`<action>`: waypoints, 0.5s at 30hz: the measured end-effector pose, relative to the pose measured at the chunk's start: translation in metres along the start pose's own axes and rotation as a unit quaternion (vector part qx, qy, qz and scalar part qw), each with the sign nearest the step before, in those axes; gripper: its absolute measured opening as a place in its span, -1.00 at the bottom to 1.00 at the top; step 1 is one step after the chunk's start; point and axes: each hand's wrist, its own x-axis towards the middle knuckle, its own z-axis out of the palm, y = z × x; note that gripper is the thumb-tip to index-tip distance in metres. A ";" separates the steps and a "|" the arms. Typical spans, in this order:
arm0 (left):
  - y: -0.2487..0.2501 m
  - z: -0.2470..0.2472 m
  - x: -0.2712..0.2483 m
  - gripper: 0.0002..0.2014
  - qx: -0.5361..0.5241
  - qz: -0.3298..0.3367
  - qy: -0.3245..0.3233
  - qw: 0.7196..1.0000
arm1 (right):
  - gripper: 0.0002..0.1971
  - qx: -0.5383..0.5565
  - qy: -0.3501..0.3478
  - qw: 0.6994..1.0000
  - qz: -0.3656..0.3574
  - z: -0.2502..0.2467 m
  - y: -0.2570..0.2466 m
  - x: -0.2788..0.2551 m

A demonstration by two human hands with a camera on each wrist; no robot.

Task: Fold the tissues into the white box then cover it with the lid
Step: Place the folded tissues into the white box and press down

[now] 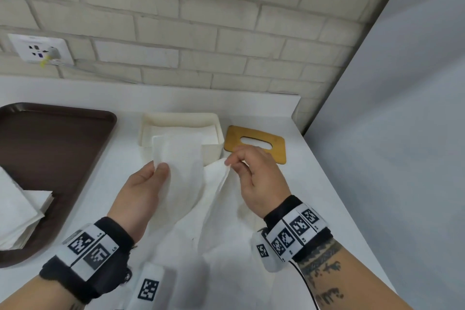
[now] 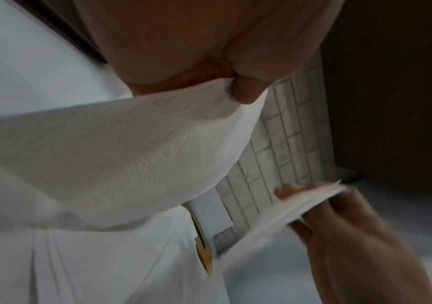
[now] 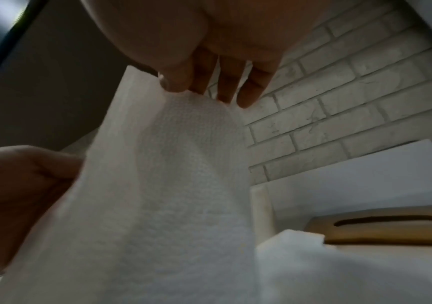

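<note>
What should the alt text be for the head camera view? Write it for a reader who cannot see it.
Both hands hold up a white tissue in front of an open white box on a white counter: the left hand and right hand each pinch an edge. A wooden slotted lid lies right of the box, a brown tray with stacked tissues left.

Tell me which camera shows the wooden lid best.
The head view: the whole wooden lid lies flat right of the white box, slot visible. The right wrist view shows it low and partly cut off; the left wrist view shows only a thin edge.
</note>
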 end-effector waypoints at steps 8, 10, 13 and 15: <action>0.008 0.024 -0.005 -0.70 0.007 0.000 -0.082 0.997 | -0.83 -0.052 -0.110 0.992 0.028 0.010 -0.025 0.035; 0.010 0.025 -0.005 -0.69 -0.011 -0.010 -0.079 0.997 | -0.82 -0.060 -0.115 0.991 0.032 0.010 -0.027 0.042; 0.009 0.025 -0.004 -0.68 -0.037 -0.025 -0.082 0.996 | -0.84 -0.055 -0.109 0.992 0.035 0.010 -0.030 0.049; 0.009 0.024 -0.005 -0.67 -0.043 -0.027 -0.085 0.995 | -0.86 -0.050 -0.108 0.992 0.034 0.010 -0.032 0.052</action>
